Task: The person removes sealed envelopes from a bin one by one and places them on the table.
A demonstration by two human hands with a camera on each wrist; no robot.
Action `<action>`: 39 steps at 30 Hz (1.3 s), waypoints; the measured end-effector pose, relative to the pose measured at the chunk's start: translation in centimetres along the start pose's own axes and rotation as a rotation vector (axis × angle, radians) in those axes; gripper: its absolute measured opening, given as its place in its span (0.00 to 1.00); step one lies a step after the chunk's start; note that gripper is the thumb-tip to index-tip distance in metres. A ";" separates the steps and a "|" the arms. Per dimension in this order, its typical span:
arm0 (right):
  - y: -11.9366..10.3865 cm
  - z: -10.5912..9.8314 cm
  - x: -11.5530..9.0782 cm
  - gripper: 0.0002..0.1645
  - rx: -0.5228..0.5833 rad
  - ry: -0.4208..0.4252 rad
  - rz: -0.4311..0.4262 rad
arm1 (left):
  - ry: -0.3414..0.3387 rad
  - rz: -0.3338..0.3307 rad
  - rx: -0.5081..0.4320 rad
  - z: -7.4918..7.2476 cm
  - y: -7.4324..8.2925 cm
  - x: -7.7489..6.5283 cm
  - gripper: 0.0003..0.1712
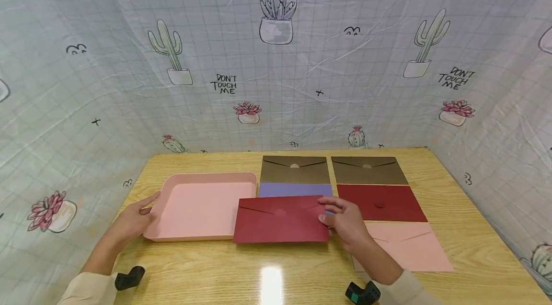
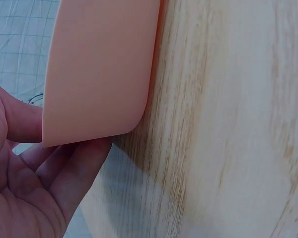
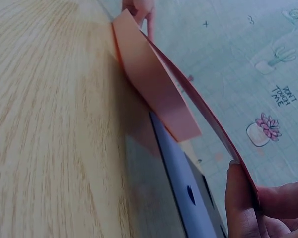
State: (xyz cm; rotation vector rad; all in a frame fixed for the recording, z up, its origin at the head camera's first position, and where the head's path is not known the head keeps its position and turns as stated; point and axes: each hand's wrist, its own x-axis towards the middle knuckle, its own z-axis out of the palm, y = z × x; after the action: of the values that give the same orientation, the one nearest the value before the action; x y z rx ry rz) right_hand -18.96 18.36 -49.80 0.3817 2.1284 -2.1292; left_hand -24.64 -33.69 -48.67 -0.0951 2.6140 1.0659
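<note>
My left hand (image 1: 132, 219) grips the left end of a pink rectangular tray (image 1: 166, 231). In the left wrist view the thumb is at the tray's rim and the fingers lie against its outer wall (image 2: 102, 74). A red envelope (image 1: 276, 226) is pinched by its right edge in my right hand (image 1: 347, 223). Seen edge-on in the right wrist view, the red envelope (image 3: 208, 116) bows slightly and is raised off the table. Its left part overlaps the tray's right side, and it partly covers a purple envelope (image 1: 295, 189).
Two brown envelopes (image 1: 294, 173) (image 1: 370, 173) lie side by side at the back. Below the right one are another red envelope (image 1: 375, 199) and a pink envelope (image 1: 414, 247), partly behind my right arm. A patterned cloth (image 1: 276, 65) hangs around the wooden table (image 1: 207, 266).
</note>
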 end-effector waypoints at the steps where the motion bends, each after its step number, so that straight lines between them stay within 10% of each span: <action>1: 0.0 -0.1 0.0 0.26 0.000 0.000 0.001 | 0.000 0.003 0.001 0.0 -0.1 0.0 0.39; 39: 1.0 -3.1 -0.7 0.26 0.037 0.022 0.055 | -0.005 0.015 -0.004 -0.1 -0.5 0.0 0.39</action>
State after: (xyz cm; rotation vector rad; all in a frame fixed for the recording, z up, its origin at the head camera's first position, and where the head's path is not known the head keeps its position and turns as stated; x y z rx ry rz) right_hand -17.68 21.35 -50.57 0.4641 2.0672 -2.1469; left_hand -24.63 -34.14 -48.91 -0.0730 2.6118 1.0758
